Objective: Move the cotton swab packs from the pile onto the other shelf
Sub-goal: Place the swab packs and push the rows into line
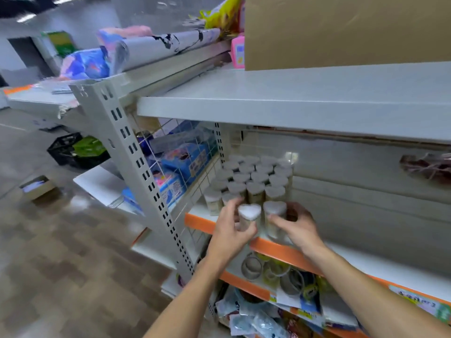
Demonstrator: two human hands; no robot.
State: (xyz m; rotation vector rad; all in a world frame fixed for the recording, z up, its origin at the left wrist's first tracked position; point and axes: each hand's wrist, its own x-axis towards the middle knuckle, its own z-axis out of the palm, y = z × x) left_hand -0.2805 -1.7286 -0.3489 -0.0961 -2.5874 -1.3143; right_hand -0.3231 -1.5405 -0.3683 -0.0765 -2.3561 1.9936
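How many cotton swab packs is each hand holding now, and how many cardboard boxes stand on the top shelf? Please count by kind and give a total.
Packs in the left hand: 1
Packs in the right hand: 1
Cardboard boxes on the top shelf: 1
Total: 3

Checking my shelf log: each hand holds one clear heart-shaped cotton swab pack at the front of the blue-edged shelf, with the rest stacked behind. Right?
Not quite. The head view shows the shelf edge is orange, not blue. The rest holds: the left hand and right hand each grip one clear heart-shaped cotton swab pack, with the stacked packs behind.
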